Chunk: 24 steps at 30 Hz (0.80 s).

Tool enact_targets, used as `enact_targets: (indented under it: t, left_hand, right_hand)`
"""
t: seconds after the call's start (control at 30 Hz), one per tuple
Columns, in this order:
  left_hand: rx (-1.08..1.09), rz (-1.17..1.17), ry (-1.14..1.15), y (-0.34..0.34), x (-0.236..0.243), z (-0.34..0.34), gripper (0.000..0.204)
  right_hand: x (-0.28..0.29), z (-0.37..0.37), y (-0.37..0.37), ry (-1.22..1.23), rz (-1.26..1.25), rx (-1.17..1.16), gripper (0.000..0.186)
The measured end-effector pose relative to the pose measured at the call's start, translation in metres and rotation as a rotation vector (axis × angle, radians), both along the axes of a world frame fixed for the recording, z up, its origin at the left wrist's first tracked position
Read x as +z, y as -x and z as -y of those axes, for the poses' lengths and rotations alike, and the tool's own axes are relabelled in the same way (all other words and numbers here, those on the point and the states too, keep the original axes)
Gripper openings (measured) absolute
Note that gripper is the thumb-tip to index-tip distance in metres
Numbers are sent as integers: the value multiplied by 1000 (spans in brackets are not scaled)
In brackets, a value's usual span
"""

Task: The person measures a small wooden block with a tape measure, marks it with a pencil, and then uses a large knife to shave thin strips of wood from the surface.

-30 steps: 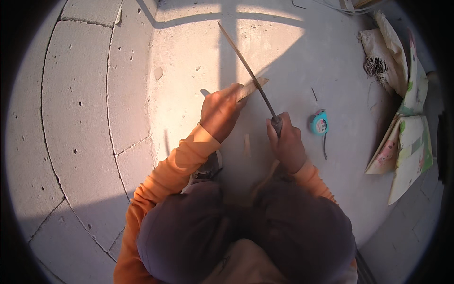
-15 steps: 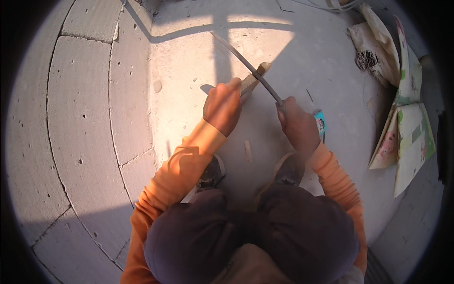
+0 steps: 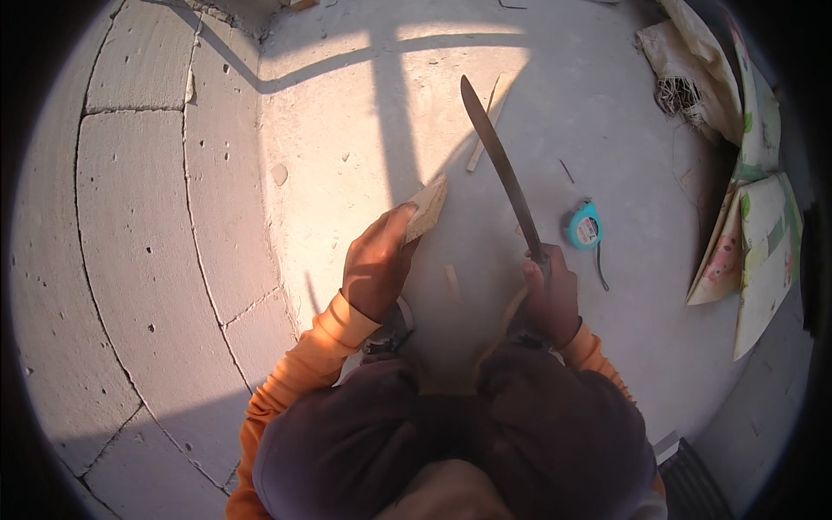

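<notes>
My left hand (image 3: 378, 264) is closed round a short piece of wood (image 3: 427, 211), whose pale, rough end sticks out past the fingers. In my right hand (image 3: 551, 295) is the handle of a machete (image 3: 504, 169). Its long dark blade points up and away, tilted a little left, apart from the wood. On the floor beyond the blade lies a thin wood strip (image 3: 490, 121). A smaller wood chip (image 3: 453, 283) rests on the floor between my hands.
Right of my right hand lies a turquoise tape measure (image 3: 586, 227) with a dark strap. A wall of grey blocks (image 3: 139, 225) runs along the left. At the right are a frayed woven sack (image 3: 693, 82) and a folded printed sheet (image 3: 758, 238). My shoes stand close below my hands.
The machete has come away from the wood and swung more upright. Both hands have moved nearer to me, the left one also leftward. A thin strip now shows on the floor beyond the blade.
</notes>
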<state>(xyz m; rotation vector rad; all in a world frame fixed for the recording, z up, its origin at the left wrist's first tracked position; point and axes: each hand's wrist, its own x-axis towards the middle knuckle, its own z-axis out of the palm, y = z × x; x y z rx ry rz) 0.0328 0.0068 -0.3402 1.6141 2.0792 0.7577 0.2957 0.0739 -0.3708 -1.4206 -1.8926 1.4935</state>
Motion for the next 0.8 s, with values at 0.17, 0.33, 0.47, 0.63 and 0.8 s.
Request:
enact_targets:
  t: [0.17,0.33,0.47,0.63,0.8]
  left_hand:
    - [-117,-88,95,-23,6,-4,45]
    - [-131,-152,79,-29,4,2,38]
    - [-108,-233,50,-29,-2,1,38]
    - [-58,-175,99,-24,0,-9,32]
    - [-22,-114,93,-14,0,-12,28]
  right_hand:
    - [-23,31,-6,-194,-99,15,37]
    - [-28,42,-8,-108,-64,19,40]
    - [-25,40,-5,-196,-133,83,39]
    - [-21,29,5,-357,1,170,34]
    - [-6,14,28,-385,-9,222,29]
